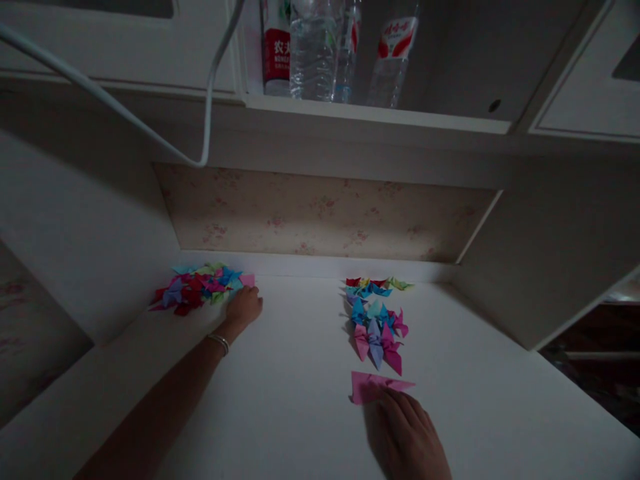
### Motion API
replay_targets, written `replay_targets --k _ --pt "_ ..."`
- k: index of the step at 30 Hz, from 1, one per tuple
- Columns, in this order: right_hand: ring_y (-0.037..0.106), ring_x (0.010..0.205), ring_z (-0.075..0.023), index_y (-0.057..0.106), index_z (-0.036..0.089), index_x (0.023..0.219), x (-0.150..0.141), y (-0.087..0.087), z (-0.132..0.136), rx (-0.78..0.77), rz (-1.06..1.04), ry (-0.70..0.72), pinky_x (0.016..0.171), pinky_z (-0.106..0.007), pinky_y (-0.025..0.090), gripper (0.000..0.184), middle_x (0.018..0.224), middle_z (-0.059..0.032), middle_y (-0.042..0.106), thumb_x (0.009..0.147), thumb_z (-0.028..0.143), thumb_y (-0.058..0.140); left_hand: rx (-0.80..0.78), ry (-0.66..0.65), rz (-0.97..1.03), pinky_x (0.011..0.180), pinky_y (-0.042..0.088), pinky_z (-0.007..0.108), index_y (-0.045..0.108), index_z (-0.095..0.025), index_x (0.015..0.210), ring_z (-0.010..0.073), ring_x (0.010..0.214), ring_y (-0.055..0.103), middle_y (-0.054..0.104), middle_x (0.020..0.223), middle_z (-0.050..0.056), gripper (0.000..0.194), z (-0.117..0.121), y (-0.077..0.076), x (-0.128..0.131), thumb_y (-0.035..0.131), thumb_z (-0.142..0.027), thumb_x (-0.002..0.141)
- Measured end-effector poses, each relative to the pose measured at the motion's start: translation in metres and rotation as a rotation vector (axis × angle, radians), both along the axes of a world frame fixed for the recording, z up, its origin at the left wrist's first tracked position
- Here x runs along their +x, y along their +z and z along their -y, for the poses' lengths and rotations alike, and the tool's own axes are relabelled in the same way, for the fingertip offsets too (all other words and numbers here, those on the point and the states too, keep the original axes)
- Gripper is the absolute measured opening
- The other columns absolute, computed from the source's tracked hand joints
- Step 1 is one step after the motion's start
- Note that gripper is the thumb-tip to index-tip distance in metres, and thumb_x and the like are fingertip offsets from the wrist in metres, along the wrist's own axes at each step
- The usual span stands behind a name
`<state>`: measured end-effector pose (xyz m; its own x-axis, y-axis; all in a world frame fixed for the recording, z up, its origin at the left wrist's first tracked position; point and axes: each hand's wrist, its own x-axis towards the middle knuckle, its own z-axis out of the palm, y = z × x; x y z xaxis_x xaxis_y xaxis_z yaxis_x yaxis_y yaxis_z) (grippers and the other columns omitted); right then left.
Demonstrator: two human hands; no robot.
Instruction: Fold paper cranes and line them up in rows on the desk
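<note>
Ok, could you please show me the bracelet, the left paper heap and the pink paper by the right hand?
Bracelet (225, 343), head view: its visible band.
Left paper heap (196, 288), head view: its middle.
Pink paper (366, 385), head view: its left part.

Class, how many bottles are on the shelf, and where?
4: a red-labelled bottle leftmost, a wide clear bottle next, a third bottle partly behind it, a fourth bottle rightmost. More may be hidden.

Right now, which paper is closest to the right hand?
The lone pink paper touching the right hand; the other paper shapes lie in groups, farther away.
</note>
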<state>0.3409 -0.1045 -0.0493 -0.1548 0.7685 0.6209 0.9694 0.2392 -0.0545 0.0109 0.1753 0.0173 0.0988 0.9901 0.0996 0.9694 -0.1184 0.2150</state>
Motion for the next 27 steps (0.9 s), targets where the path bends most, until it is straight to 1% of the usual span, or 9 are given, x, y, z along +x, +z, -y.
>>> replay_targets --k 4,9,12,15,17,19,21,24,27 --pt "0.063 0.088 -0.0244 0.062 0.021 0.104 0.0 0.002 -0.002 0.027 -0.025 0.023 0.076 -0.035 0.05 0.024 0.099 -0.0105 0.069 0.09 0.034 0.048 0.004 0.056 -0.088 0.091 0.043 0.038 0.064 -0.003 0.099 0.0294 0.107 0.059 0.063 0.106 0.023 0.026 -0.009 -0.01 0.0 0.048 -0.02 0.087" --pt "0.063 0.088 -0.0232 0.062 0.021 0.104 -0.002 0.007 -0.002 0.026 -0.042 0.072 0.075 -0.033 0.051 0.021 0.098 -0.0098 0.069 0.089 0.029 0.049 -0.032 0.084 -0.124 0.085 0.05 0.042 0.058 -0.013 0.111 0.0207 0.097 0.061 0.063 0.11 0.009 0.028 -0.009 -0.014 -0.003 0.054 -0.032 0.09" --pt "0.063 0.087 -0.0232 0.061 0.02 0.103 -0.004 0.008 0.001 0.011 -0.037 0.067 0.075 -0.034 0.051 0.02 0.097 -0.0096 0.069 0.088 0.026 0.049 -0.047 0.06 -0.11 0.085 0.051 0.042 0.057 -0.015 0.113 0.0202 0.098 0.061 0.061 0.113 0.007 0.03 -0.005 -0.01 -0.007 0.055 -0.033 0.089" --pt "0.062 0.088 -0.0248 0.061 0.019 0.104 -0.004 0.004 0.004 -0.006 -0.018 0.06 0.075 -0.036 0.051 0.021 0.098 -0.0101 0.069 0.087 0.024 0.05 -0.058 0.034 -0.07 0.088 0.048 0.041 0.059 -0.011 0.11 0.0227 0.1 0.061 0.064 0.109 0.012 0.024 0.005 -0.004 -0.012 0.054 -0.022 0.089" --pt "0.062 0.09 -0.0262 0.061 0.02 0.104 -0.003 0.002 0.006 -0.03 -0.016 0.056 0.077 -0.037 0.05 0.022 0.1 -0.0101 0.068 0.085 0.024 0.052 -0.062 0.027 -0.024 0.089 0.046 0.039 0.061 -0.009 0.105 0.0259 0.104 0.061 0.066 0.106 0.017 0.023 0.014 0.0 -0.016 0.053 -0.01 0.083" --pt "0.061 0.091 -0.0268 0.062 0.021 0.104 -0.006 0.001 0.007 -0.054 -0.045 0.067 0.078 -0.038 0.05 0.022 0.101 -0.0098 0.068 0.084 0.024 0.054 -0.071 0.027 0.045 0.087 0.045 0.037 0.064 -0.01 0.098 0.0278 0.104 0.061 0.067 0.103 0.018 0.024 0.024 0.003 -0.018 0.052 -0.006 0.077" --pt "0.061 0.091 -0.0261 0.063 0.022 0.105 -0.015 0.006 0.008 -0.082 -0.141 0.092 0.078 -0.037 0.05 0.022 0.101 -0.0096 0.068 0.085 0.025 0.053 -0.09 0.034 0.14 0.083 0.046 0.035 0.066 -0.014 0.089 0.0271 0.1 0.063 0.07 0.096 0.015 0.019 0.036 0.006 -0.019 0.051 -0.011 0.077" --pt "0.062 0.09 -0.0238 0.066 0.021 0.101 -0.043 0.022 0.005 -0.169 -0.434 0.137 0.078 -0.034 0.05 0.021 0.098 -0.0102 0.068 0.09 0.027 0.048 -0.158 0.012 0.335 0.069 0.048 0.029 0.067 -0.015 0.08 0.023 0.08 0.067 0.07 0.074 0.009 0.021 0.062 0.007 -0.016 0.048 -0.023 0.081" --pt "0.063 0.083 -0.0212 0.067 0.02 0.091 -0.082 0.043 -0.007 -0.332 -0.785 0.185 0.072 -0.03 0.051 0.026 0.092 -0.0089 0.068 0.092 0.036 0.046 -0.239 -0.074 0.56 0.057 0.047 0.023 0.065 -0.012 0.1 0.0171 0.065 0.066 0.068 0.068 0.004 0.031 0.101 0.002 -0.005 0.048 -0.028 0.081"
